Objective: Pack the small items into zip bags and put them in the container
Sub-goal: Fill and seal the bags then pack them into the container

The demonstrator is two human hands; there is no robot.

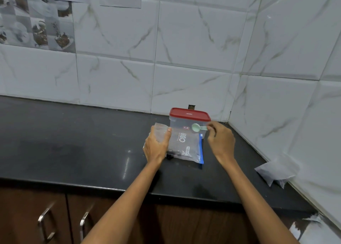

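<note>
Two hands | left hand [156, 144] grips zip bag [184, 144] | right hand [220, 140] pinches spoon [198, 127]

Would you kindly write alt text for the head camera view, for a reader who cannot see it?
A person's left hand grips a clear zip bag on a black countertop while the right hand pinches a small pale green spoon above it. Behind them stands a clear container with its red lid on.

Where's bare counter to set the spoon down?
Bare black countertop lies left of the left hand, out to the front edge. A smaller patch sits between the right hand and the flat bags by the side wall. It is crowded around the zip bag and red-lidded container.
</note>
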